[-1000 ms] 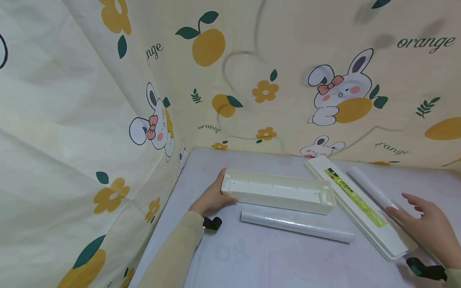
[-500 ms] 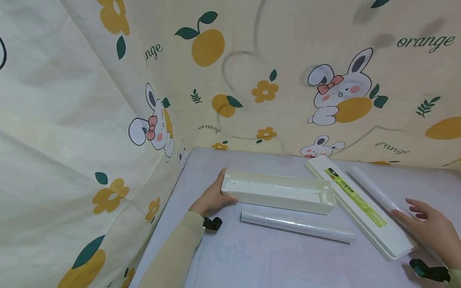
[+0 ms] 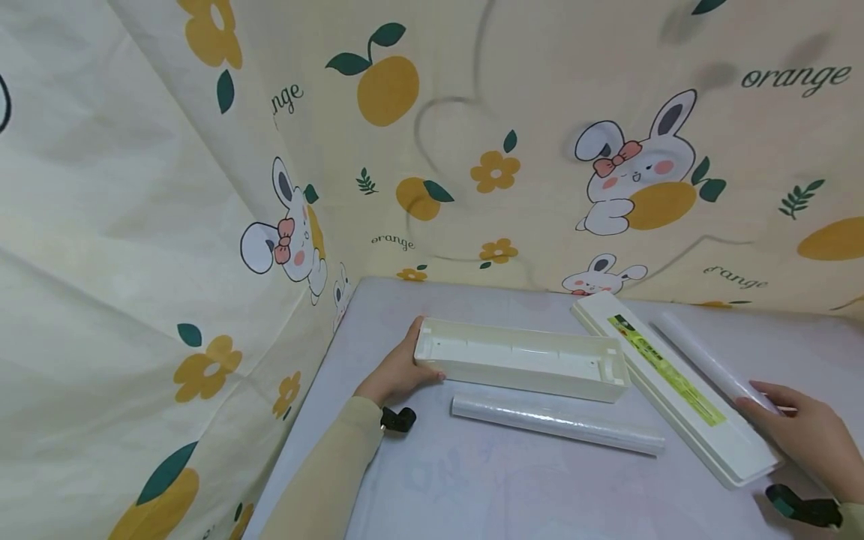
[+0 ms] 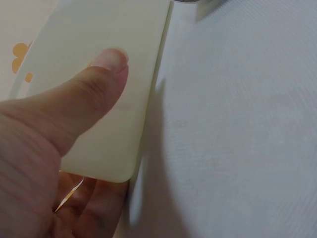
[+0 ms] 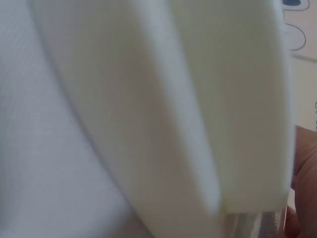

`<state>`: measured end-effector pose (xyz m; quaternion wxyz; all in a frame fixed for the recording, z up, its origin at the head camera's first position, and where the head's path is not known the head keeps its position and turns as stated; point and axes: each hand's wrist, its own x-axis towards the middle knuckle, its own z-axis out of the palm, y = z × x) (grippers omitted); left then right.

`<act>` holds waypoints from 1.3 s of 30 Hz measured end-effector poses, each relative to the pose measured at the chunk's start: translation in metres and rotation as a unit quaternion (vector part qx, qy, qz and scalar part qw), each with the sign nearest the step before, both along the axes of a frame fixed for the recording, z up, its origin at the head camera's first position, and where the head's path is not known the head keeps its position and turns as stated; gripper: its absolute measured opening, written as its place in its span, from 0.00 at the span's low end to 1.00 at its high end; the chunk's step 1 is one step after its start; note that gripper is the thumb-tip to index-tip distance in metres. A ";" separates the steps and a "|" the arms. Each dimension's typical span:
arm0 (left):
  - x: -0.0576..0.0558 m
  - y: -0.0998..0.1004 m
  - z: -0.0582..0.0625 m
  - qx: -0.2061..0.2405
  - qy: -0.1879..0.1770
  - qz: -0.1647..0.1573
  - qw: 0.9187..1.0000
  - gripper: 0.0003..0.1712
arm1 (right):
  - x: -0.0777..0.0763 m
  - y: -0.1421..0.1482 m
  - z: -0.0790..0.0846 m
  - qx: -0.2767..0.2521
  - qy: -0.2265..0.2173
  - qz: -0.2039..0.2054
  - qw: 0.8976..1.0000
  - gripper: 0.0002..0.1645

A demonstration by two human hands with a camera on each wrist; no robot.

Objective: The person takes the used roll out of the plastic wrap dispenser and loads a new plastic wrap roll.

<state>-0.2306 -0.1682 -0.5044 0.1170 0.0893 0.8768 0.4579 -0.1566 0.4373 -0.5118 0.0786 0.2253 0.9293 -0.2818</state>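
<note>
My left hand [image 3: 398,369] grips the left end of a long, open cream plastic box [image 3: 526,379]. In the left wrist view its thumb lies flat along the box wall [image 4: 106,129], with the other fingers around the end. In front of the box lies a shiny roll of cling film [image 3: 556,425], untouched. At the right, my right hand [image 3: 806,431] holds a second roll of cling film [image 3: 709,364] between thumb and fingers. That roll lies along the right side of a long white lid [image 3: 664,382] with a green-yellow label. The right hand hides the roll's near end.
The lid lies slantwise, its left edge close to the box's right end. All of this rests on a pale cloth-covered table [image 3: 486,495]. A printed fabric wall [image 3: 459,217] stands behind the table and another along its left side.
My right hand has moved slightly right, and its thumb and fingers have come in around the second roll. My left hand and the box stay in place.
</note>
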 end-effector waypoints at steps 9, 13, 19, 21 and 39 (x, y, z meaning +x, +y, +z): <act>-0.001 0.000 -0.002 0.003 -0.001 -0.005 1.000 0.64 | -0.001 0.005 -0.003 -0.040 -0.004 -0.021 0.999 0.63; 0.000 -0.003 -0.002 0.002 -0.001 -0.001 1.000 0.63 | -0.002 0.004 -0.003 -0.036 -0.006 -0.019 0.999 0.64; 0.000 -0.004 -0.001 0.007 -0.002 -0.008 1.000 0.62 | -0.002 0.005 -0.002 -0.020 -0.014 -0.014 1.000 0.63; 0.000 -0.003 -0.001 0.012 -0.007 -0.009 1.000 0.63 | -0.002 0.005 -0.003 -0.020 -0.016 -0.018 1.000 0.63; -0.003 -0.005 -0.003 0.020 -0.007 -0.018 1.000 0.65 | -0.007 0.010 -0.010 -0.010 0.007 -0.007 1.000 0.60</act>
